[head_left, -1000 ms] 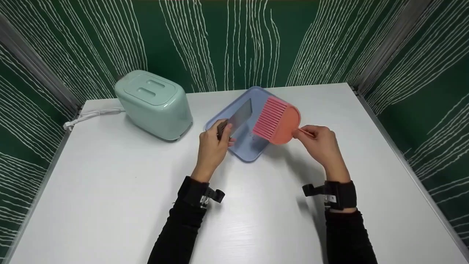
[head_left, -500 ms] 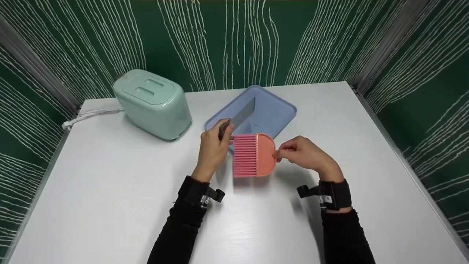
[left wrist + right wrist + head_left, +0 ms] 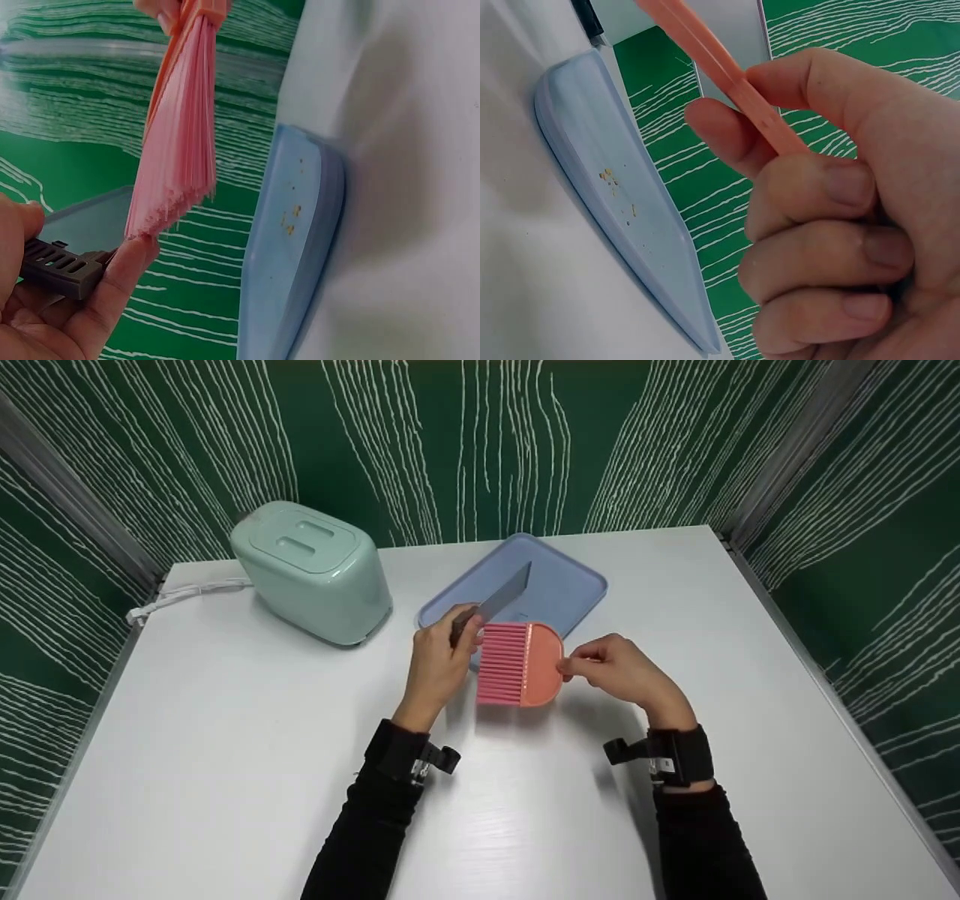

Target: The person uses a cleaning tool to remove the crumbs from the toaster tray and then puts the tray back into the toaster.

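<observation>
In the head view my left hand (image 3: 442, 656) holds a thin grey crumb tray (image 3: 506, 592) by its dark slotted handle (image 3: 64, 270), the plate tilted over a blue tray (image 3: 574, 577). My right hand (image 3: 619, 671) pinches the handle of a small brush (image 3: 544, 666) with an orange body and pink bristles. The bristles (image 3: 176, 150) point left, their tips right at my left fingers in the left wrist view. Small yellowish crumbs (image 3: 607, 178) lie in the blue tray. The brush hides the tray's near corner in the head view.
A mint-green toaster (image 3: 315, 577) stands at the back left of the white table (image 3: 225, 750), its white cord (image 3: 195, 591) running left to the table edge. Green walls with white lines close in the back and sides.
The brush has come off the blue tray toward me and left, turning so its bristles point left, then risen slightly away from me. The crumb tray has tilted more edge-on.
</observation>
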`<control>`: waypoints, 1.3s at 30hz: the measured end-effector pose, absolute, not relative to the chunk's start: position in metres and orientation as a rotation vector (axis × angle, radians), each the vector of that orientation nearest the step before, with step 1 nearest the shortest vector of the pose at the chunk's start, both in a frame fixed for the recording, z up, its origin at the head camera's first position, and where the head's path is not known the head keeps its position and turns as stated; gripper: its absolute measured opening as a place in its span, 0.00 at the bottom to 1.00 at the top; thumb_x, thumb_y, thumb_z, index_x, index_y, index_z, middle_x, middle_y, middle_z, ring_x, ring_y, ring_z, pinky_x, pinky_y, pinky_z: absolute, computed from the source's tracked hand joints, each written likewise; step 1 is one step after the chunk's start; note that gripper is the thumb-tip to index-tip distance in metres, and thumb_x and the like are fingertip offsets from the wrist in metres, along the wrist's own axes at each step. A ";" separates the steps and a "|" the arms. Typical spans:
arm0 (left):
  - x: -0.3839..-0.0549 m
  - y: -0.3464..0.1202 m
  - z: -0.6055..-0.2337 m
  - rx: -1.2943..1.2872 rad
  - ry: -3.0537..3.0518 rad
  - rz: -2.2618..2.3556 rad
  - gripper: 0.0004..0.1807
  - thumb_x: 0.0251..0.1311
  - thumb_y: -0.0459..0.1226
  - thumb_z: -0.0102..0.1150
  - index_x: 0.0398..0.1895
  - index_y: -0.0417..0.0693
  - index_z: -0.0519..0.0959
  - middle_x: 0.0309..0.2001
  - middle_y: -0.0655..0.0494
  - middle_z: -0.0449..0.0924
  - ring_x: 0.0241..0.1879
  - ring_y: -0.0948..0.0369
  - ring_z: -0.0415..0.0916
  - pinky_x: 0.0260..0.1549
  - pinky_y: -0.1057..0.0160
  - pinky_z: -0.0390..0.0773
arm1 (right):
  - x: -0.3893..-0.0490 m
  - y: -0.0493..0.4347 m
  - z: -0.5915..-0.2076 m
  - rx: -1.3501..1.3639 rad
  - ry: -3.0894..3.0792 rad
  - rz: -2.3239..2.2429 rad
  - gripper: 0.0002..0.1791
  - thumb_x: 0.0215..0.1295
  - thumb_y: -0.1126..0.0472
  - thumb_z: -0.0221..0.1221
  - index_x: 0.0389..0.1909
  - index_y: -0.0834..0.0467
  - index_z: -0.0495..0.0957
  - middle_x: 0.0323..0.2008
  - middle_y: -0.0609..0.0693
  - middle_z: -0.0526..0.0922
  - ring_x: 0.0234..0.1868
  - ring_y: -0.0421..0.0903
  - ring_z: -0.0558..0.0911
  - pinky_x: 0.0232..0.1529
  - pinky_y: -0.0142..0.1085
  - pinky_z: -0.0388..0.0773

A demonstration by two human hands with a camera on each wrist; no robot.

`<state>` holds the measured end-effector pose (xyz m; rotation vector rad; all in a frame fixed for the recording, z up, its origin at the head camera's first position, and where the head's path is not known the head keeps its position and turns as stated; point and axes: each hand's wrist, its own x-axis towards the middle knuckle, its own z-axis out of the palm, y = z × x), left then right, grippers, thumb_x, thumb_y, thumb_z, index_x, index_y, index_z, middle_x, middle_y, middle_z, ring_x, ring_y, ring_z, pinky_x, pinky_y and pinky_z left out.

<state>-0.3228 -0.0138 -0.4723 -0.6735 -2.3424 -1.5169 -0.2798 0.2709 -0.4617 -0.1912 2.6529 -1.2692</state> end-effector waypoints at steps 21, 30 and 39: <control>-0.322 -0.013 -0.469 -0.700 -2.358 -1.423 0.18 0.82 0.43 0.55 0.60 0.40 0.85 0.34 0.46 0.90 0.32 0.57 0.89 0.35 0.56 0.88 | -0.286 0.279 -0.470 0.089 2.678 -1.351 0.21 0.76 0.43 0.61 0.42 0.56 0.93 0.44 0.51 0.92 0.49 0.56 0.82 0.49 0.40 0.77; -0.320 -0.013 -0.467 -0.737 -2.373 -1.321 0.17 0.82 0.42 0.56 0.60 0.42 0.86 0.33 0.50 0.88 0.32 0.60 0.84 0.34 0.60 0.82 | -0.288 0.281 -0.472 0.168 2.690 -1.390 0.24 0.78 0.41 0.59 0.42 0.58 0.91 0.46 0.56 0.90 0.43 0.49 0.79 0.47 0.40 0.74; -0.318 -0.012 -0.467 -0.786 -2.390 -1.263 0.18 0.82 0.43 0.56 0.62 0.43 0.86 0.41 0.49 0.90 0.33 0.61 0.82 0.34 0.60 0.82 | -0.290 0.283 -0.474 0.225 2.697 -1.411 0.26 0.78 0.42 0.59 0.43 0.62 0.91 0.37 0.52 0.84 0.36 0.44 0.74 0.41 0.39 0.71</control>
